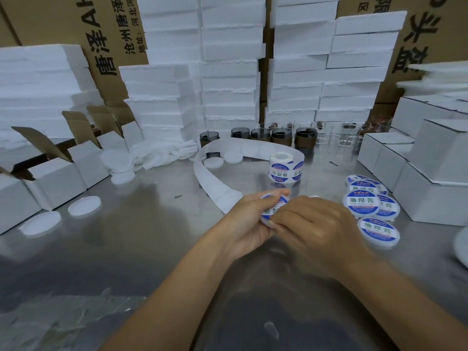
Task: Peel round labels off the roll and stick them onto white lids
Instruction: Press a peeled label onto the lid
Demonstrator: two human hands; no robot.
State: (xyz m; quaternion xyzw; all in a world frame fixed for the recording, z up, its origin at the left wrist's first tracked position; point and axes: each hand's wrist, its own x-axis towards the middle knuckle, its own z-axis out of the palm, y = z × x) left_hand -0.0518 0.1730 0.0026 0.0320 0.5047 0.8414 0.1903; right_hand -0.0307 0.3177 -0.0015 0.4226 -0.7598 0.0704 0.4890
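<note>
Above the middle of the steel table (141, 249), my left hand (247, 224) holds a white lid with a blue-and-white round label (274, 207) on it. My right hand (311, 224) lies over the lid's right side, its fingertips pressing on the label. The label roll (285, 167) stands behind the hands, and its empty backing strip (215, 183) curls away to the left. Several labelled lids (364, 202) lie in a pile at the right. Bare white lids (84, 205) lie at the left, with more heaped behind (121, 163).
Open white cartons (58, 173) line the left edge and closed white boxes (430, 178) the right. Dark and clear glass jars (281, 135) stand in a row at the back, in front of stacked white foam blocks (228, 72) and brown cardboard boxes.
</note>
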